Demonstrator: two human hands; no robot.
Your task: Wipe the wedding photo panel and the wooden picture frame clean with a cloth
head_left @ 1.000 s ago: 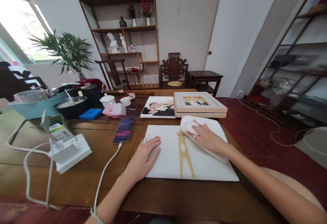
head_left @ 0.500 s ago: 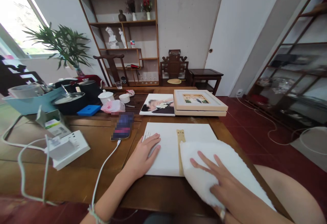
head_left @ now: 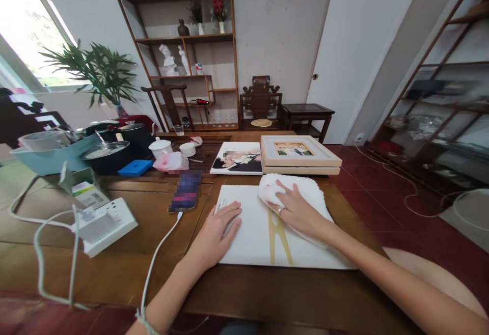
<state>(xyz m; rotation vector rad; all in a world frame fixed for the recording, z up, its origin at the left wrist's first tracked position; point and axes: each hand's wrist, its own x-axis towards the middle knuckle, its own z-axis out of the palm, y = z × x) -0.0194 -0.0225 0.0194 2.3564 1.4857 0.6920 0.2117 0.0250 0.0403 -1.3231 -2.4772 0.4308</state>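
Observation:
A white panel (head_left: 244,241) lies flat on the wooden table, with a gold A-shaped stand (head_left: 272,238) on its upper side. My left hand (head_left: 221,230) rests open on the panel's left edge, fingers stretched out. Under my right hand (head_left: 296,205) is a fluffy white cloth (head_left: 311,185), pressed onto the far right part of the panel. The fingers of that hand are bent over the cloth, and a ring shows on one of them. The cloth hides the top of the gold stand and the panel's far right corner.
Beyond the panel are a photo print (head_left: 239,164) and stacked picture frames (head_left: 300,157). To the left lie a phone (head_left: 186,190) on a white cable (head_left: 153,258), a power strip (head_left: 109,228) and a blue box (head_left: 134,167). A round stool (head_left: 431,279) stands at the right.
My right hand has pushed the white cloth away from me, from the near right to the far right of the panel. More of the gold stand shows. My left hand stays put.

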